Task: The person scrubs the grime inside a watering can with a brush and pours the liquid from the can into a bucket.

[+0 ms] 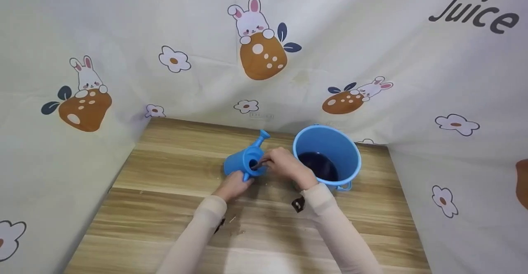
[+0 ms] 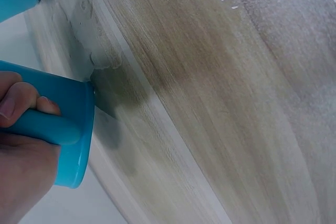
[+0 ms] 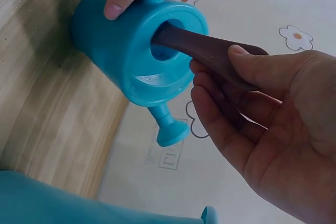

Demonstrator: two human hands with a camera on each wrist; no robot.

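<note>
A blue watering can [image 1: 237, 163] is held tilted above the wooden table in the head view. My left hand [image 1: 233, 185] grips its handle, with fingers curled round it in the left wrist view. Between the thumb and fingers of my right hand [image 3: 268, 108] is a dark brown spoon-like tool [image 3: 210, 51]. Its narrower end reaches into the round opening of the can [image 3: 105, 30]; that tip is hidden inside. To the right stands a blue bucket [image 1: 355, 154] with dark contents, and my right forearm passes in front of its near left side.
Small wet drops [image 2: 234, 7] lie on the wooden tabletop [image 2: 199, 98]. Patterned cloth walls [image 1: 198, 88] close in the table at the back and both sides. A dark strap [image 1: 298, 204] hangs by the right wrist.
</note>
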